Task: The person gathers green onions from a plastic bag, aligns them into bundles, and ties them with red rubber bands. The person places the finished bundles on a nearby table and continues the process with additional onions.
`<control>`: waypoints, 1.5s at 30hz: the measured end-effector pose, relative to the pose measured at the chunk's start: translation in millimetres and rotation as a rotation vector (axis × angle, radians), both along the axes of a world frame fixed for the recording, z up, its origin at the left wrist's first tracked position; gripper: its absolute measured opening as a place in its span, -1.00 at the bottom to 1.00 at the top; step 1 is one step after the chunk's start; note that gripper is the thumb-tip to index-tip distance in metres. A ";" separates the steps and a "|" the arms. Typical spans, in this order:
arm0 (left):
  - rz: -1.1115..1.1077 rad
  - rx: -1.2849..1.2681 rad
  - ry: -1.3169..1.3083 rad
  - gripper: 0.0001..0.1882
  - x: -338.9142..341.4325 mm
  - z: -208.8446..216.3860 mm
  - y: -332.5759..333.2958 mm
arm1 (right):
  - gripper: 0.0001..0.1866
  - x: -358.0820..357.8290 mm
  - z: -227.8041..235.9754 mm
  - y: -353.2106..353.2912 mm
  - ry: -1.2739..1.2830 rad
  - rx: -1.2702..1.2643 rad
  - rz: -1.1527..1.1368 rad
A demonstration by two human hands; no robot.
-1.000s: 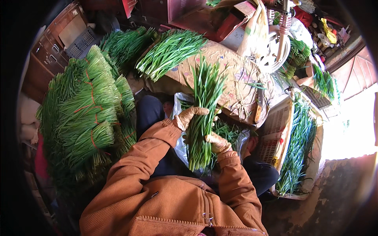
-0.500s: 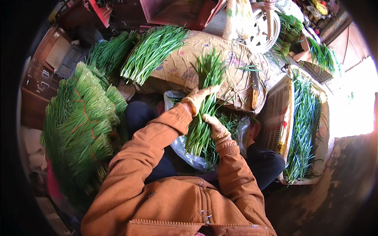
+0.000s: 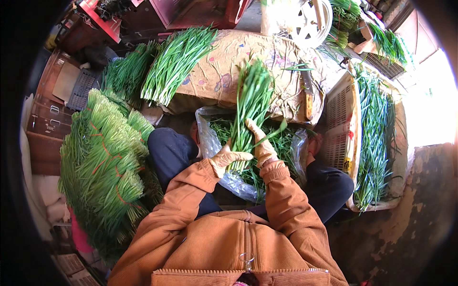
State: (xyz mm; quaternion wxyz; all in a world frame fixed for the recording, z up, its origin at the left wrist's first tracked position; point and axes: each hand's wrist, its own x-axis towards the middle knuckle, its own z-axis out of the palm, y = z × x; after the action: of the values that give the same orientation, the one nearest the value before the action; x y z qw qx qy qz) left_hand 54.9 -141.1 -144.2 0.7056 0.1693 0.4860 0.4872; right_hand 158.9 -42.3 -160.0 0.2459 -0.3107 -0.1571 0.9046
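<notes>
Left of the bag [image 3: 224, 183], well apart from it, a big stack [image 3: 102, 167] of tied green bunches, bound with red bands, lay fanned out; up and left of the bag a loose bunch [image 3: 174, 64] rested on the desk [image 3: 224, 71], which was covered in brown patterned paper; the clear plastic bag itself sat open between the person's knees, loose greens in its bottom.

Over the bag, the left hand [image 3: 228, 159], gloved in tan, was closed around the lower stems of the chives [image 3: 250, 107]; its fingers were curled tight on the bundle from the left. Just to the right, the right hand [image 3: 262, 145], also gloved, was pressed against the same bundle a little higher up, fingers partly wrapped about it; how fully that grip closed I could not tell. The chives stood with their long axis running up and away from the person, cut ends down inside the bag's mouth, tips reaching over the desk edge; both hands were touching the bundle, the left lower and nearer the cut ends, the right nearer the middle.

Right of the bag, a pale crate [image 3: 346, 119] held more long greens [image 3: 377, 138] lying lengthwise; above it, beyond the desk, a white fan [image 3: 310, 19] stood.
</notes>
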 end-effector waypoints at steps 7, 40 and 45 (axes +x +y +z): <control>-0.027 -0.077 -0.398 -0.55 -8.8 -13.0 -7.9 | -0.45 12.3 20.4 7.4 -0.389 0.279 0.230; -0.048 -0.090 -0.313 -0.56 -22.1 -6.6 -11.7 | -0.47 111.8 -40.6 121.0 -0.455 0.352 0.201; -0.063 -0.085 -0.292 -0.58 -23.0 -13.1 -11.7 | -0.49 98.5 -33.0 124.2 -0.441 0.461 0.275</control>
State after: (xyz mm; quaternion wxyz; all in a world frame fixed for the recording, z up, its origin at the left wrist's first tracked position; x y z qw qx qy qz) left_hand 31.9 -152.8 -157.3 0.7901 0.0817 0.3927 0.4635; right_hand 257.3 81.9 -193.0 0.1456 -0.4108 -0.4470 0.7811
